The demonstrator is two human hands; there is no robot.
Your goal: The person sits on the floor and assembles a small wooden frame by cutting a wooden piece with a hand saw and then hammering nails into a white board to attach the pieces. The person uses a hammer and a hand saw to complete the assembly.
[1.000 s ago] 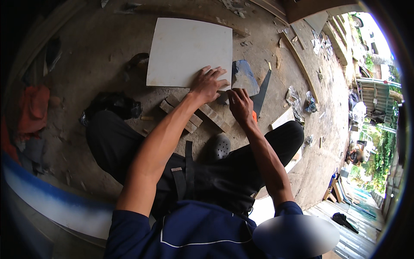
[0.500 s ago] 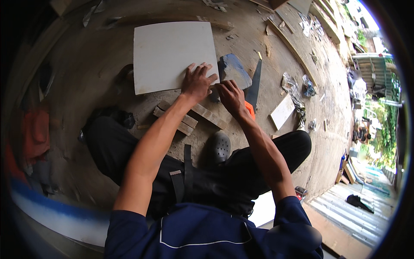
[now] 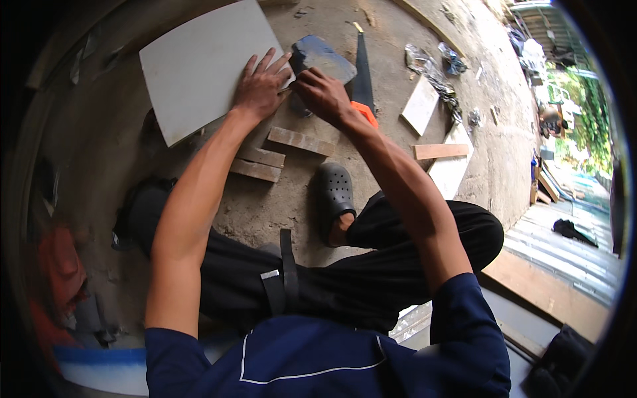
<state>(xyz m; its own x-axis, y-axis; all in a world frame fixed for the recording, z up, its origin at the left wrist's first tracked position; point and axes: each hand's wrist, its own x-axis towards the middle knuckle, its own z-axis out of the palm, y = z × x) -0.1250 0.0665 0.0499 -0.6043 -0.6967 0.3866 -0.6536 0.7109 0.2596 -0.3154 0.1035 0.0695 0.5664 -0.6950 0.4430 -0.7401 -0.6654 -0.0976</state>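
Observation:
A white rectangular board [image 3: 199, 63] lies tilted ahead of me, off to the left. Spread over its near right part are the fingers of my left hand [image 3: 261, 89], pressing on the surface. My right hand [image 3: 322, 93] is closed right at the board's right edge, close to the left thumb. What its fingers pinch is hidden. Just beyond it sits a worn blue block-like object [image 3: 323, 56]. To the right of that hand lies a handsaw with a dark blade [image 3: 363, 73] and an orange handle [image 3: 365, 114].
Wooden blocks [image 3: 302, 141] lie on the ground between my arms, near my grey clog [image 3: 334, 189]. Right of me are a small white panel [image 3: 421, 106], a wood strip [image 3: 440, 151] on another white piece, and crumpled clear plastic [image 3: 424, 61]. Corrugated metal sheet [image 3: 564, 232] lies farther right.
My view has turned, so the board and both hands appear farther left and higher, with the board more tilted. The wood strip on the right has come into view. Both hands keep their places.

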